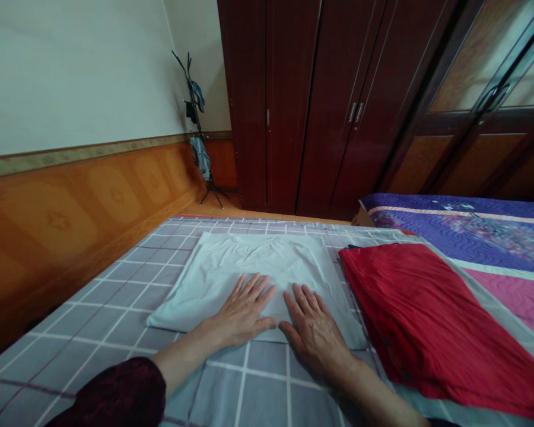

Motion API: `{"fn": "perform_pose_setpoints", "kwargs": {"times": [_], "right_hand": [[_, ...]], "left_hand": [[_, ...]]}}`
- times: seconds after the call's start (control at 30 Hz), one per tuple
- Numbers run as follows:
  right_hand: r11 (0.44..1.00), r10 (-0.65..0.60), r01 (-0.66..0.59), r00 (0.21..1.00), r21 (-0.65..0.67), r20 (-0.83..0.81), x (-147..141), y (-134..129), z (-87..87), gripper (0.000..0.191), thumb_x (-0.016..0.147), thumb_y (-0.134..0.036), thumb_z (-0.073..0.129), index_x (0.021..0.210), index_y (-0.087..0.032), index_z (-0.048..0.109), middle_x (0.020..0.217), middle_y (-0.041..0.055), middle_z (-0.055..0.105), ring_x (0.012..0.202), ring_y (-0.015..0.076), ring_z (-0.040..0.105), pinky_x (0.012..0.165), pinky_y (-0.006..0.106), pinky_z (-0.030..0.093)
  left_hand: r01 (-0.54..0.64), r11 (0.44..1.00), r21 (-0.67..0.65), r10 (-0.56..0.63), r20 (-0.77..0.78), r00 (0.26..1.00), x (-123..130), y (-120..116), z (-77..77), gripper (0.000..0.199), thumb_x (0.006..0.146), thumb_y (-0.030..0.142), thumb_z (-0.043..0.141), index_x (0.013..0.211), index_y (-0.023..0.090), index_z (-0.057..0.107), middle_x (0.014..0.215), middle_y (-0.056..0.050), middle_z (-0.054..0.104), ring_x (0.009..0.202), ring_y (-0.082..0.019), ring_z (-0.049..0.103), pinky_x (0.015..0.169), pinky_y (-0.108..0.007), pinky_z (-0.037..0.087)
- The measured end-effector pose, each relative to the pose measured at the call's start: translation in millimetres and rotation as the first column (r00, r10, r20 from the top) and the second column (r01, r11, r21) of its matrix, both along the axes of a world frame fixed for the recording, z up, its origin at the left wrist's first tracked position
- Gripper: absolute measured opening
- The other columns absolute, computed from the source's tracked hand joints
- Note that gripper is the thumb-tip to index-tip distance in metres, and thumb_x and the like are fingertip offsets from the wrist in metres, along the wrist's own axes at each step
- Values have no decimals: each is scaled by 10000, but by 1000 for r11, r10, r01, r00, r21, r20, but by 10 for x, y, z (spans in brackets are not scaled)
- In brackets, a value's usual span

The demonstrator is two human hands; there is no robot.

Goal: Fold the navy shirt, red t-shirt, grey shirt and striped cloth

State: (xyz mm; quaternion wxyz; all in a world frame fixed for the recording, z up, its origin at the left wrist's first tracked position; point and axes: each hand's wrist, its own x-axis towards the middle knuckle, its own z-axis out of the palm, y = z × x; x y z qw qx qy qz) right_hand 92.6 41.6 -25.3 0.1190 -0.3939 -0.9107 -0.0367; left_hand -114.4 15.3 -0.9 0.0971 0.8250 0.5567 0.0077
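A folded white garment [267, 255] lies flat on the grey checked bedspread [129, 302], with small wrinkles along its far part. My left hand [244, 311] rests palm down on the near middle of the cloth, fingers stretched out. Beside it, my right hand [311, 323] lies palm down on the same garment, its fingers slightly spread. The two thumbs point toward each other with a small gap between them. Neither hand grasps anything. To the right of the white cloth sits a folded red garment [436, 314], apart from both hands.
A second bed with a purple flowered cover [471, 228] stands at the right. Dark red wardrobes [311, 107] line the back. In the far left corner is a black coat stand [196, 118] with some clothes on it, near a wood-panelled wall [93, 201].
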Motion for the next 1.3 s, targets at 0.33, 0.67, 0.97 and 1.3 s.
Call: {"fn": "perform_pose_setpoints", "kwargs": {"times": [0.33,0.67,0.97,1.3], "right_hand": [[995,-73,73,997,61,8,25,100,-69,552,884,-399,528,1356,-117,483,1419,214,415,1320,376,357,1045,514,326],[997,-77,77,997,6,-22,48,93,-39,546,902,-425,493,1367,-139,471,1435,192,404,1327,358,354,1055,497,310],[997,-81,81,996,1,-32,46,93,-28,554,903,-445,485,1363,-137,478,1428,193,414,1326,360,354,1056,489,309],[994,-113,113,992,-2,-50,30,97,-48,585,901,-490,467,1361,-129,481,1425,204,410,1329,368,346,1064,506,297]], "left_hand": [[-296,951,93,302,-72,950,-1136,-332,-216,711,930,604,278,1500,206,124,1555,-109,102,1432,-287,62,1138,-501,149],[-468,878,104,478,-110,872,-1672,-208,-284,641,942,536,271,1468,169,272,1540,-101,211,1418,-287,175,1115,-527,195],[-184,983,19,184,-1,983,-669,284,-48,659,944,583,217,1487,210,192,1560,-60,153,1438,-233,82,1144,-484,99],[-190,982,16,190,39,981,-201,573,34,676,933,591,269,1470,181,258,1553,-103,174,1433,-294,69,1128,-543,93]]}}
